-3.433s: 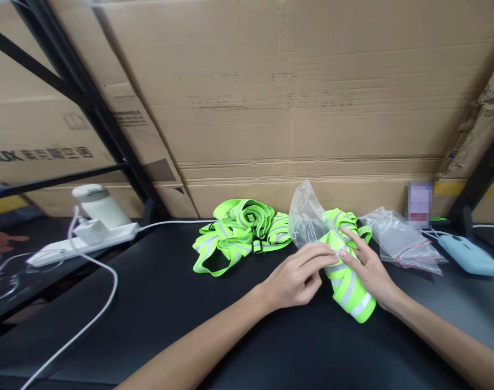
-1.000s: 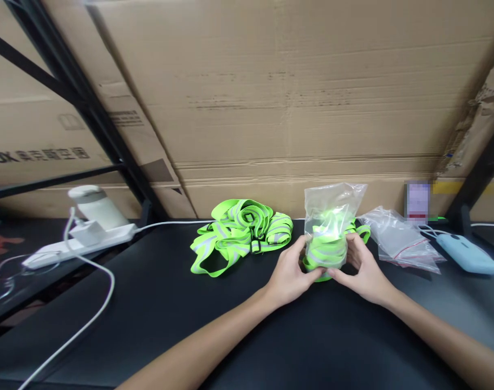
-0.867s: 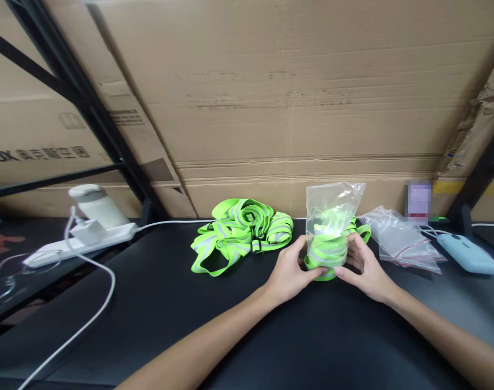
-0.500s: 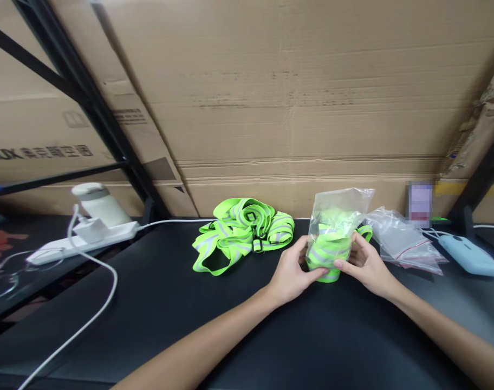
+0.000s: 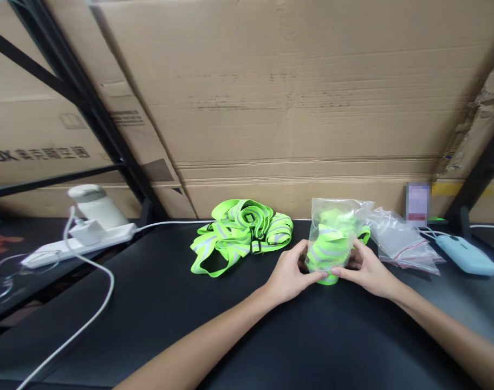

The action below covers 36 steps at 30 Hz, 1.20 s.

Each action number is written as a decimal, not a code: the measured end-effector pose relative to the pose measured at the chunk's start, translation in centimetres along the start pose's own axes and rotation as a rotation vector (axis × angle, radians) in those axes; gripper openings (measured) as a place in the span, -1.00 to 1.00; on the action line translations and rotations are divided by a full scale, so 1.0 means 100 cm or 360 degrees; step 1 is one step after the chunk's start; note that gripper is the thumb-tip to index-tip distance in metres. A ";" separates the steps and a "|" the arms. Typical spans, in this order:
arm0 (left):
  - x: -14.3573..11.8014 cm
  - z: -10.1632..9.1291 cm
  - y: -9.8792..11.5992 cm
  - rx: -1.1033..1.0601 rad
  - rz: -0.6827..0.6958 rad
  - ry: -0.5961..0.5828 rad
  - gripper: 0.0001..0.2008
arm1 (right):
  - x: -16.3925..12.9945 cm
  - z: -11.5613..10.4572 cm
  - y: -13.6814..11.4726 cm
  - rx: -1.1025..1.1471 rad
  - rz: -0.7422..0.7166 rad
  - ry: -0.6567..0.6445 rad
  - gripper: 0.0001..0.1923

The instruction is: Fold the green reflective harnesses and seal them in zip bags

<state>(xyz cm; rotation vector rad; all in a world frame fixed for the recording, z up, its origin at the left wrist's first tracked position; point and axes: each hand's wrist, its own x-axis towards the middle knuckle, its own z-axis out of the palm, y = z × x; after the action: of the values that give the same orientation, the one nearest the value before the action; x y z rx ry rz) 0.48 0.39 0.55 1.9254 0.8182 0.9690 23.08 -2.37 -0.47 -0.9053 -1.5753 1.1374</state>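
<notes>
Green strap (image 5: 328, 252) apparently inside clear bag (image 5: 339, 214)

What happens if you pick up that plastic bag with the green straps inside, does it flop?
Probably floppy: the clear bag is thin, crinkled film around soft rolled strap. Likely light, since the left hand and right hand steady it with fingertips. It may feel slippery, being glossy.

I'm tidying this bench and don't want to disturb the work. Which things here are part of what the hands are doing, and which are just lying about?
In hand:
- clear plastic bag stuffed with a rolled neon-green reflective strap
- left hand and right hand, both gripping it

Lying about:
- loose pile of neon-green reflective straps
- stack of empty clear bags
- white power strip
- pale blue device
</notes>
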 end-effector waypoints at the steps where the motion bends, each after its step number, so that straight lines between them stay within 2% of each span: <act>1: 0.000 0.000 0.000 -0.0005 -0.0021 -0.0005 -0.55 | 0.000 0.000 0.001 -0.0002 0.0004 -0.0004 -0.35; 8: -0.002 -0.004 -0.001 -0.0353 -0.0148 -0.0093 -0.40 | 0.000 0.002 0.002 -0.0058 -0.0038 -0.0004 -0.38; 11: 0.001 -0.005 -0.002 -0.0481 -0.0166 -0.0074 -0.48 | 0.000 0.003 0.002 -0.0103 -0.0084 -0.0022 -0.41; 15: 0.004 -0.003 -0.005 -0.0493 -0.0166 -0.0008 -0.53 | -0.001 0.000 0.001 -0.0218 -0.0087 -0.0092 -0.47; 20: 0.003 -0.003 -0.007 -0.0492 -0.0217 -0.0071 -0.56 | -0.002 -0.009 0.001 -0.0517 -0.0156 -0.0138 -0.31; 24: 0.003 -0.008 -0.006 -0.0377 -0.0192 -0.0150 -0.57 | -0.002 -0.011 0.000 -0.0730 -0.0188 -0.0049 -0.45; 29: 0.006 -0.014 -0.014 -0.0409 -0.0245 -0.0267 -0.48 | -0.002 -0.008 -0.001 -0.0816 -0.0142 -0.0050 -0.49; 32: 0.007 -0.014 -0.022 -0.0500 -0.0266 -0.0254 -0.42 | 0.000 -0.005 0.002 -0.0698 -0.0039 0.0003 -0.56; 36: 0.007 -0.010 -0.022 -0.0676 -0.0316 -0.0130 -0.49 | 0.004 -0.002 0.004 -0.0157 0.0177 0.0010 -0.49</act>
<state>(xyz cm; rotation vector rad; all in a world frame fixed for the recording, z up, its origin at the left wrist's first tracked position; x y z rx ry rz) -0.46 2.34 -0.80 1.4795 0.6776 0.8572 23.17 -1.80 -0.71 -1.0716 -1.6041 1.1408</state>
